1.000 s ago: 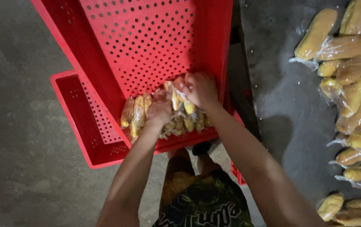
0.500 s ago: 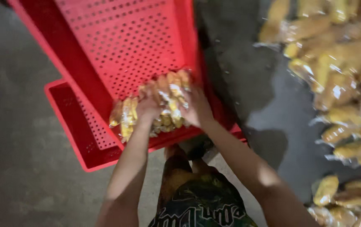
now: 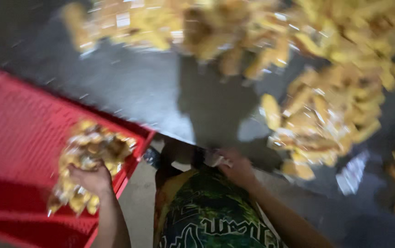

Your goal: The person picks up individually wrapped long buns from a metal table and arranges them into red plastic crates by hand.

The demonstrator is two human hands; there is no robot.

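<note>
Blur smears the whole view, so fine detail is lost. The left hand (image 3: 91,180) is closed around a bundle of clear-wrapped yellow packets (image 3: 89,158), fingers curled under it, holding it over the red crate (image 3: 18,138) at the left; the bundle lies against the crate's near corner. The right hand (image 3: 238,169) sits low near the middle, at the edge of the dark worktop (image 3: 137,92), just above the person's patterned green shorts (image 3: 206,216). It touches a small pale scrap (image 3: 220,160) of something, perhaps wrapping; whether its fingers are curled shut or loose cannot be told through the blur. More yellow packets (image 3: 326,115) lie heaped across the worktop to the right and along its far side, well apart from the crate.
</note>
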